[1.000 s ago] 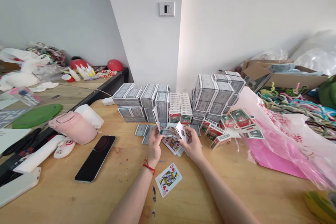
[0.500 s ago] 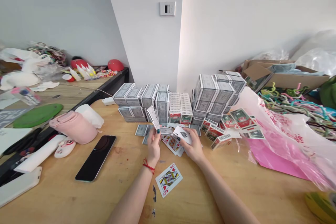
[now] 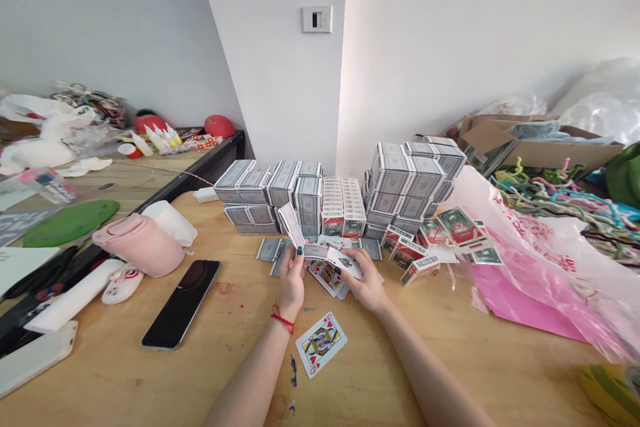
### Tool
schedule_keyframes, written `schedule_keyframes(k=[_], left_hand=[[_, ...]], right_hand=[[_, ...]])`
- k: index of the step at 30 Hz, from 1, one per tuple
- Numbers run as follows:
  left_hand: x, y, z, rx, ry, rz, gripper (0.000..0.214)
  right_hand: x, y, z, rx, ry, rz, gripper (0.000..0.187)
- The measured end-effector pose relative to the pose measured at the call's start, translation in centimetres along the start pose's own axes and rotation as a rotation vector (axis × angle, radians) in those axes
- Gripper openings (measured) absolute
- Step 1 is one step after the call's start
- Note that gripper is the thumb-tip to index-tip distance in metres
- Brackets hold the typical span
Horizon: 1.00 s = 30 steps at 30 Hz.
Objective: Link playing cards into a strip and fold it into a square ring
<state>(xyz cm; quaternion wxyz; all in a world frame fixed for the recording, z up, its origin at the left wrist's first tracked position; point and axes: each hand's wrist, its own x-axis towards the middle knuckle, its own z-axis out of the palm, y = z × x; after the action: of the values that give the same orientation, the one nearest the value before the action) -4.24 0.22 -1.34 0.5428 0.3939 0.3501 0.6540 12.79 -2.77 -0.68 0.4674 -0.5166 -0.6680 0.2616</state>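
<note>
My left hand (image 3: 293, 278) is closed on a grey-backed playing card (image 3: 292, 225) that stands up from its fingers. My right hand (image 3: 367, 280) pinches a white face-up card (image 3: 346, 261) with a black pip. The two hands meet over a small heap of loose cards (image 3: 327, 275) on the wooden table (image 3: 210, 347). A queen of hearts (image 3: 321, 343) lies face up by itself, nearer to me, between my forearms. Behind the hands stand stacks of grey card boxes (image 3: 280, 193), with a taller stack (image 3: 415, 180) to the right.
A black phone (image 3: 181, 303) lies left of my hands, beside a pink pouch (image 3: 140, 242) and a white case (image 3: 35, 355). Red-and-green card boxes (image 3: 450, 233) and a pink plastic bag (image 3: 540, 267) lie to the right. Farther right are coloured cords (image 3: 555, 197) and a cardboard box (image 3: 535, 143).
The grey-backed card in my left hand has swung up and leftward. My right hand has lowered its white card toward the heap.
</note>
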Motion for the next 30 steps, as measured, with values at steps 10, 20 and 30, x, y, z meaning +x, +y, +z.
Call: schedule_keyframes(k=[10,20,30], left_hand=[[0.0,0.3,0.2,0.009,-0.02,0.003,0.039],[0.0,0.4,0.2,0.047,-0.046,-0.01,0.035],[-0.3,1.4,0.3,0.215,-0.086,0.037,0.04]], right_hand=[[0.1,-0.3,-0.5,0.097,-0.065,0.003,0.033],[0.1,-0.2,-0.7,0.173,-0.045,0.042,0.033],[0.2,-0.6,-1.3,0.227,-0.126,0.136,0.037]])
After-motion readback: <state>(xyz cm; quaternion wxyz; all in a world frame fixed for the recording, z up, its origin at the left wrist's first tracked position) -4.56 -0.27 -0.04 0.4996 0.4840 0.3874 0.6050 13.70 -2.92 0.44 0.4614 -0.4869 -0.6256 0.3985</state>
